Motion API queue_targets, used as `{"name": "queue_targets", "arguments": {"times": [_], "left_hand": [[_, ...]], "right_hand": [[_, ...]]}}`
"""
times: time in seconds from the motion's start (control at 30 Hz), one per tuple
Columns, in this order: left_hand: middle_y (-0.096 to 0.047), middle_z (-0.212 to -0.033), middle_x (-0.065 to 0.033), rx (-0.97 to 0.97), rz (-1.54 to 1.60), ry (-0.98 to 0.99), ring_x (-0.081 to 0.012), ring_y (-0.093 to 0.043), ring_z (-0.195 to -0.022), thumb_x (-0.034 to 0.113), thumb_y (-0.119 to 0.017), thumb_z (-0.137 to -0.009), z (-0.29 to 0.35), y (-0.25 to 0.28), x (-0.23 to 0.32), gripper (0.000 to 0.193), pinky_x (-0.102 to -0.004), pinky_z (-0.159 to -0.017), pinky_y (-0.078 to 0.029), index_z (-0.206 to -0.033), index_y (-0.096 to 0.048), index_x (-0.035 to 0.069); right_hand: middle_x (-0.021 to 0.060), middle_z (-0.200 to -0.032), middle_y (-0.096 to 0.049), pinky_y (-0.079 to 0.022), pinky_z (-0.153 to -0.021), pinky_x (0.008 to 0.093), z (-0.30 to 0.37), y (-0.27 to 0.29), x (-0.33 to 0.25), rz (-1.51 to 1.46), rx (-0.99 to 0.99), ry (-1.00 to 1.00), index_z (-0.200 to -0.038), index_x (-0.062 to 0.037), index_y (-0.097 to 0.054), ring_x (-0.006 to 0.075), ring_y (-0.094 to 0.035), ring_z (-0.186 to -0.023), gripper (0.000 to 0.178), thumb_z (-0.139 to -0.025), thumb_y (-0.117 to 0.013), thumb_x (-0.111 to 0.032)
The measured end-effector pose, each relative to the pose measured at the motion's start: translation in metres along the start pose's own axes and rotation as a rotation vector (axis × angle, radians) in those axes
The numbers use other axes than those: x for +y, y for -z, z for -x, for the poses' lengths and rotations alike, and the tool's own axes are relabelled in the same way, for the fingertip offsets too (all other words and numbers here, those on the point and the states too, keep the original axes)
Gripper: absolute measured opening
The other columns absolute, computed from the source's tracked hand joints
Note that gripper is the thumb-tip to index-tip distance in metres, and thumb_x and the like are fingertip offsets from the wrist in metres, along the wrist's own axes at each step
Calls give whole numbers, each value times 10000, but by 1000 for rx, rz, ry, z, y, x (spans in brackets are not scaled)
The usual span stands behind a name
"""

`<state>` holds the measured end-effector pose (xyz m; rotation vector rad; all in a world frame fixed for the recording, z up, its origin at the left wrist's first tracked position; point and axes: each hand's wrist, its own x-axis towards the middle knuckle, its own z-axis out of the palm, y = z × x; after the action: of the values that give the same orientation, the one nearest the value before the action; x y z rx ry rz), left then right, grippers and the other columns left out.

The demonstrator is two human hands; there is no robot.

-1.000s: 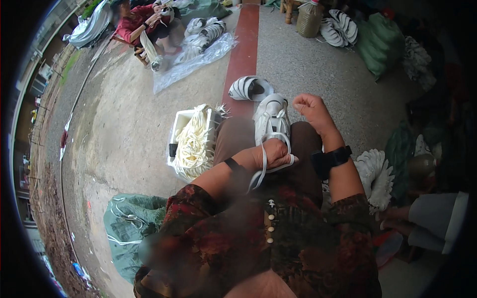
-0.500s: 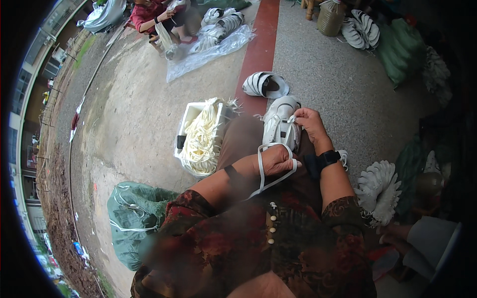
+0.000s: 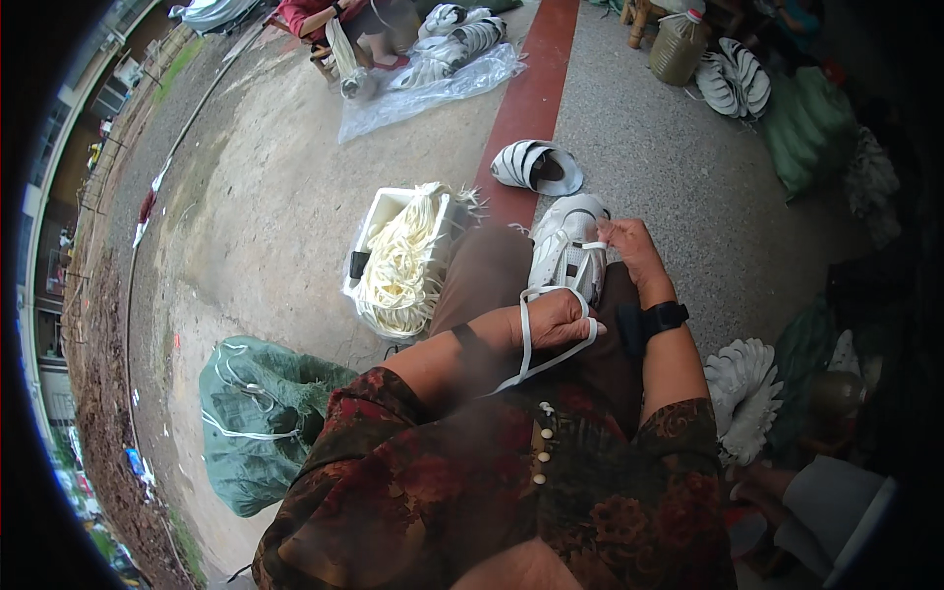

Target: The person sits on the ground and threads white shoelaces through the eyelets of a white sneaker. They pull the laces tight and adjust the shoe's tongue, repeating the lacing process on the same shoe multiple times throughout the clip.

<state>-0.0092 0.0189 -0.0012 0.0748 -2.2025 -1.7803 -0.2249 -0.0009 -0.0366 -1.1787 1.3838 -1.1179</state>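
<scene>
A white shoe upper (image 3: 570, 211) with grey parts rests across my brown-trousered knees. Its lacing area faces up, and a white shoelace (image 3: 529, 339) runs through it. My right hand (image 3: 639, 258) is at the upper's right edge, its fingertips pinching a section of the lace there. My left hand (image 3: 556, 320) is closed just below the upper. A long loop of the lace hangs from that fist and passes over the wrist toward my lap. Its palm side is hidden.
A white box (image 3: 393, 205) heaped with cream laces stands left of my knee. Ahead lies a nested stack of shoe uppers (image 3: 536, 167). More uppers (image 3: 742, 388) lie at my right. A green sack (image 3: 256, 423) sits at left. A co-worker (image 3: 324, 18) sits far ahead.
My right hand has drawn slightly right from the lacing, pulling a short length of lace out with it. My left hand keeps its hold. The whole view has shifted a little.
</scene>
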Motion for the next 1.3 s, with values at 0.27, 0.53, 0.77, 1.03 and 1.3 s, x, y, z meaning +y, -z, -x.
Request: {"name": "queue_targets", "arguments": {"times": [0.27, 0.53, 0.77, 1.03, 1.3], "left_hand": [[-379, -545, -115, 44, -17, -45, -255, -338, -504, 357, -481, -931, 1, 1, 2, 467, -348, -502, -328, -651, -457, -16], [-381, -534, -115, 47, 0, -64, -261, -344, -491, 355, -481, -931, 2, 6, 0, 462, -347, -491, -325, -648, -461, -10], [-341, -513, -84, 27, -19, -52, -188, -328, -470, 368, -456, -941, -1, 8, 8, 485, -332, -473, -304, -614, -428, 11], [-351, -515, -76, -132, 215, 43, -208, -310, -489, 342, -427, -955, 8, -12, 95, 458, -320, -482, -307, -626, -431, 23], [-514, -656, -126, 28, -244, -68, -315, -484, -624, 251, -533, -884, 20, -25, 83, 286, -393, -616, -401, -707, -555, 28]], "right_hand": [[183, -755, -581, -462, -694, 440, -10, -53, -45, 1045, -51, 225, -684, -44, -589, 359, -573, -768, 104, -689, -637, -136], [161, -753, -572, -458, -685, 410, -21, -59, -27, 1033, -7, 369, -732, -14, -584, 317, -570, -742, 104, -705, -620, -108], [14, -795, -563, -425, -729, 261, -6, -36, -30, 198, -148, 113, -902, -8, -580, 97, -494, -775, 250, -887, -547, -255], [97, -772, -628, -451, -714, 283, -9, -44, 11, 285, 64, 226, -900, 20, -577, 154, -574, -752, 383, -936, -466, -345], [55, -824, -639, -435, -767, 253, 9, -34, 16, -299, 176, 87, -867, -16, -599, 120, -563, -765, 355, -951, -443, -323]]}}
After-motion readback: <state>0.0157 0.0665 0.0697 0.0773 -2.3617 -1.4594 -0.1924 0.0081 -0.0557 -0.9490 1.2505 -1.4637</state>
